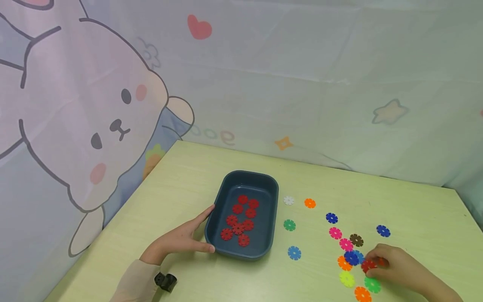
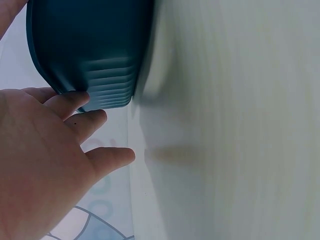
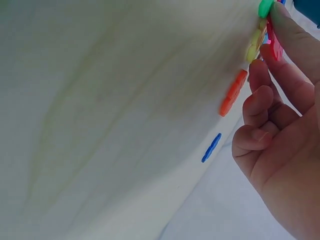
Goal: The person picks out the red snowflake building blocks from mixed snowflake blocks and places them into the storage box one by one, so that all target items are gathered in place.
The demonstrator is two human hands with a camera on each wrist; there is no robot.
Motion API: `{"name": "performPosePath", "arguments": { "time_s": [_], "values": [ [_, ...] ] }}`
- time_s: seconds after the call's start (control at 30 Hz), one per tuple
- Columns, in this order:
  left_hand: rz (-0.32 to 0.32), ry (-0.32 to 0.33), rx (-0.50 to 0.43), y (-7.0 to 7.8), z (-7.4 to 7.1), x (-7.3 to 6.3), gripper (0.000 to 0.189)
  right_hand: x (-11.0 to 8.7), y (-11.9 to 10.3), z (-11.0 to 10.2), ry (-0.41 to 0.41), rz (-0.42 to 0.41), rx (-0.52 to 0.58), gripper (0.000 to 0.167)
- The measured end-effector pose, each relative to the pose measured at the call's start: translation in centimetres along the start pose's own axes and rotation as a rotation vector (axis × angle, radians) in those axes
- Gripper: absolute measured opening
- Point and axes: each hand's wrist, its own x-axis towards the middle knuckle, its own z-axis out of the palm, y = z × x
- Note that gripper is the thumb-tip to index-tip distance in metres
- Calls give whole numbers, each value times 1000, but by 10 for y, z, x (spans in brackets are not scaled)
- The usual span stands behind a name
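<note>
A dark blue-grey tray holds several red snowflake discs on its floor. My left hand rests against the tray's left side, fingers spread, with the thumb by the near corner. In the left wrist view, fingertips lie against the tray's outer wall. Over at the right, my right hand pinches a red snowflake disc between thumb and fingers. That red disc appears edge-on in the right wrist view. Close under it lie a green disc and a blue disc.
Loose discs spread right of the tray, including white, orange, teal, light blue, brown and yellow ones. A printed curtain hangs behind the table. A small black device sits at the left wrist.
</note>
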Motion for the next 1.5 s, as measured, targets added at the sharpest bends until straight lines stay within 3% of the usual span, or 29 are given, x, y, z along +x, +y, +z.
{"name": "performPosePath", "arguments": {
  "time_s": [0.37,0.63,0.97,1.1,1.3,1.5],
  "values": [
    [13,-3,-10,0,0,0,108,-2,-3,-2,15,-42,1,25],
    [13,-4,0,-1,0,1,108,-3,-3,-3,-28,-49,103,17],
    [12,-8,14,-2,-1,1,108,-4,1,-14,11,-176,112,18],
    [5,-6,14,-1,-2,1,108,-1,-4,-24,10,-161,114,21],
    [-2,-5,14,-1,-2,1,108,8,-16,-35,57,-278,123,19],
    [-5,-9,7,0,-1,0,108,23,-36,-45,43,-332,122,17]
  ]
}}
